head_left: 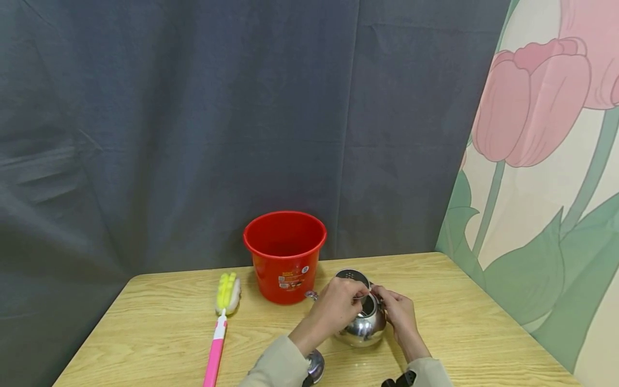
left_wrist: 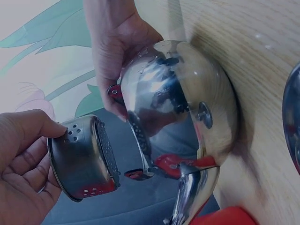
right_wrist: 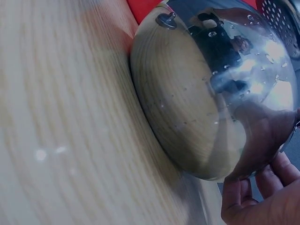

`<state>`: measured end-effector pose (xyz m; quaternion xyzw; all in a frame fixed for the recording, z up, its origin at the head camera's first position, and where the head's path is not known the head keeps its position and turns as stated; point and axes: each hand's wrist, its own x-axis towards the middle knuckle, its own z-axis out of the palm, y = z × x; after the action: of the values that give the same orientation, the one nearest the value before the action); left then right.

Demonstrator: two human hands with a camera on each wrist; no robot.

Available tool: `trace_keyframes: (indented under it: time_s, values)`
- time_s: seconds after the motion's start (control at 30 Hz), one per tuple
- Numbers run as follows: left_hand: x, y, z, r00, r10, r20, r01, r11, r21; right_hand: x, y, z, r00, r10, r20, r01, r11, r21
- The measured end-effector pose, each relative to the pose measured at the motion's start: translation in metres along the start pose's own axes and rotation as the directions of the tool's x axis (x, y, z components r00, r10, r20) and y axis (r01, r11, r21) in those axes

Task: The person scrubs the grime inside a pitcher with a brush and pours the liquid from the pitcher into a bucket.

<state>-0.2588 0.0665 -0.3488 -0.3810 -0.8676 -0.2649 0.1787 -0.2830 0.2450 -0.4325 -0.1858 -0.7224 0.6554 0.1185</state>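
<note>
A round, shiny metal teapot (head_left: 360, 329) stands on the table, its mouth uncovered and its spout (left_wrist: 192, 192) pointing toward the bucket. Droplets dot its side in the right wrist view. My left hand (head_left: 336, 303) pinches a metal strainer basket (left_wrist: 82, 157) by its wall and rim. The basket is apart from the teapot, its perforated bottom facing the mouth. My right hand (head_left: 398, 312) grips the teapot's right side, thumb near a small lug (left_wrist: 115, 92) at the rim. In the right wrist view its curled fingers (right_wrist: 269, 183) touch the teapot's body.
A red bucket (head_left: 287, 269) stands at the table's back. Left of it lies a brush (head_left: 220, 333) with a pink handle and a yellow-and-white head. A shiny domed metal piece, perhaps the lid (head_left: 316, 364), lies by my left forearm. A dark curtain (head_left: 217, 134) hangs behind.
</note>
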Motion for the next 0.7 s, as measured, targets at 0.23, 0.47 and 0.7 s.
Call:
trace_keyframes:
  time_s: [0.23,0.47,0.7]
  values:
    - [-0.004,-0.004,-0.008,1.0,-0.016,-0.018,0.016,1.0,-0.002,0.0,0.001,0.0,1.0,-0.005,-0.002,0.005,1.0,0.011]
    - [-0.011,-0.012,-0.013,0.999,-0.002,-0.041,0.002,1.0,-0.01,0.002,0.002,0.001,1.0,-0.004,0.0,0.004,1.0,-0.014]
    - [-0.02,-0.021,-0.024,0.996,-0.005,-0.089,0.001,0.999,-0.046,-0.001,0.001,0.001,1.0,0.001,0.002,-0.001,1.0,-0.025]
